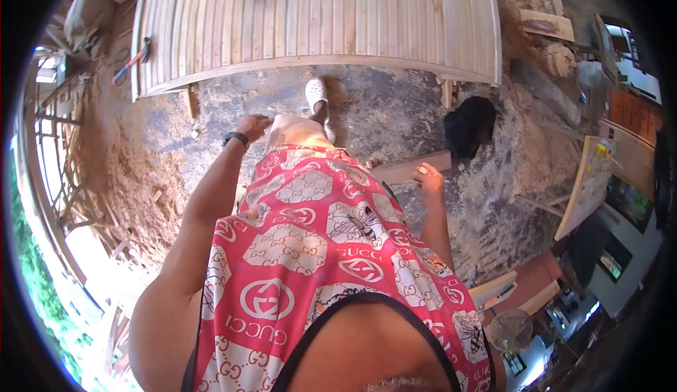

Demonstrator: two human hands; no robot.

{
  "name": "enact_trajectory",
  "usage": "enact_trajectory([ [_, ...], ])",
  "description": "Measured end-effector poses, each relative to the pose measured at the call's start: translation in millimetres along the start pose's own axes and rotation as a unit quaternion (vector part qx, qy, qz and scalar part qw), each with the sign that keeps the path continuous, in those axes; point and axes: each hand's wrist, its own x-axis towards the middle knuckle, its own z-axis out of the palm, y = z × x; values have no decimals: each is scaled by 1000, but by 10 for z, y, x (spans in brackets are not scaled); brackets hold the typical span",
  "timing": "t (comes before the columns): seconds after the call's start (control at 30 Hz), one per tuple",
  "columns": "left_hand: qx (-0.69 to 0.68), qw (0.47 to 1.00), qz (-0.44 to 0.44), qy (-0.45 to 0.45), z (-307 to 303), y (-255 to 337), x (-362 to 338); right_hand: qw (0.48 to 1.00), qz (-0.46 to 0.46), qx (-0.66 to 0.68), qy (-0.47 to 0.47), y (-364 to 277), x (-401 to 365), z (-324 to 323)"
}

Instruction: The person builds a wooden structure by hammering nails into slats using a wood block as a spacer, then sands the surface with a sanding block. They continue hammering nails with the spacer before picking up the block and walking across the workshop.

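My left hand (254, 127) hangs beside my thigh, with a dark watch or band on the wrist. Its fingers are loosely apart and nothing shows in them. On the other side, my right hand (429, 178) is held near my hip with the fingers curled in. A small pale spot shows at its fingertips, too small to name. Just behind that hand, a wooden board (412, 168) lies on the floor. Ahead of me stands a large slatted wooden panel (317, 22) on short legs; neither hand touches it.
Wood shavings (148, 173) cover much of the floor. A black object (471, 125), possibly an animal, is at the panel's right front corner. A tool with a red and blue handle (130, 63) lies by the left edge. Boards and a fan (510, 331) stand at the right.
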Motion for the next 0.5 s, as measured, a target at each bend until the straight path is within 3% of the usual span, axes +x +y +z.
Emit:
enact_trajectory([
  [0.03,89,995,-53,9,66,333,-503,998,-19,-44,43,46,-78,71],
  [0.07,162,985,-21,56,141,-9,-640,999,-21,-37,34,93,-119,158],
  [0.1,198,979,-14,45,142,-261,-890,999,12,-29,43,178,-219,248],
  [0.13,19,997,-64,47,178,-632,-1061,997,49,-24,52,267,-304,301],
  [0.17,-161,979,-110,49,186,-911,-1216,997,53,-22,46,412,-302,313],
  [0.2,114,992,-55,22,219,-877,-1294,991,123,-45,25,542,-91,216],
  [0.23,380,925,13,-5,154,-976,-1538,981,182,-66,7,732,-122,293],
  [0.27,230,972,-36,9,173,-1586,-1575,982,179,-65,4,846,-202,363],
  [0.3,146,982,-113,28,194,-1527,-1867,978,190,-79,-7,962,-275,406],
  [0.33,-35,943,-317,92,254,-773,-2218,975,202,-94,-17,1038,-311,455],
  [0.4,-68,926,-356,107,336,-1168,-2378,978,183,-100,-11,975,-439,589],
  [0.5,-150,904,-383,119,541,-1130,-2529,982,181,-48,-36,862,-285,563],
])
